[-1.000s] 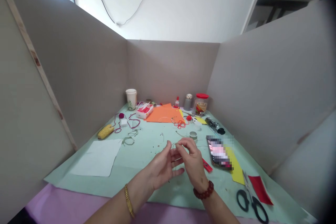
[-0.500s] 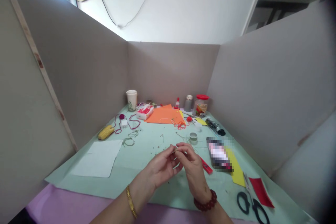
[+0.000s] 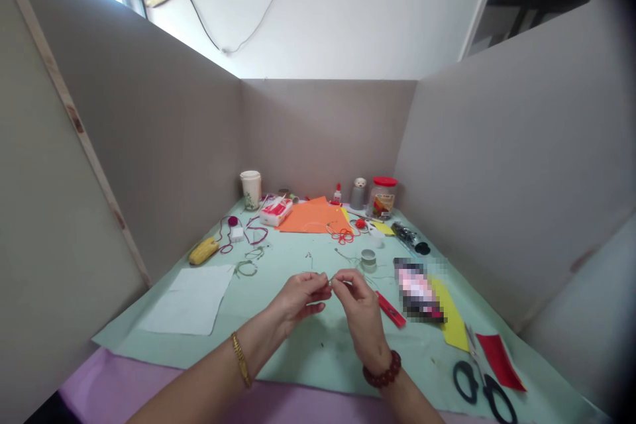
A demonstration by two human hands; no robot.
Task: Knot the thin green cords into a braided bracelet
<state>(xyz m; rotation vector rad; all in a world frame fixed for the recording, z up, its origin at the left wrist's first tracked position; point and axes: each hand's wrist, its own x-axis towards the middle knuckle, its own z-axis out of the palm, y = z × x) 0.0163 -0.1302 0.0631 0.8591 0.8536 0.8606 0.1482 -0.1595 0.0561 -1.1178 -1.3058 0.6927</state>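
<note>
The fingertips of the left hand (image 3: 302, 298) and right hand (image 3: 362, 308) are pinched together on a thin green cord (image 3: 330, 281), held just above the tabletop near its middle; only a sliver shows between them, so its ends and any knot cannot be made out. It should be almost weightless, limp and easily kinked, a little apt to slip; a thumb-and-forefinger hold close to the worked spot, one from each side, looks best.

Just beyond, a squat, smooth ring of tape (image 3: 368, 260) stands near loose strands, and a slim, hard red box cutter (image 3: 391, 310) lies beside the right hand. To the left are a soft, loosely looped green cord coil (image 3: 246, 268) and a flat white sheet (image 3: 189, 299); to the right, black-handled scissors (image 3: 491, 392) with rigid metal blades, beside a curled red sheet (image 3: 500, 362).
</note>
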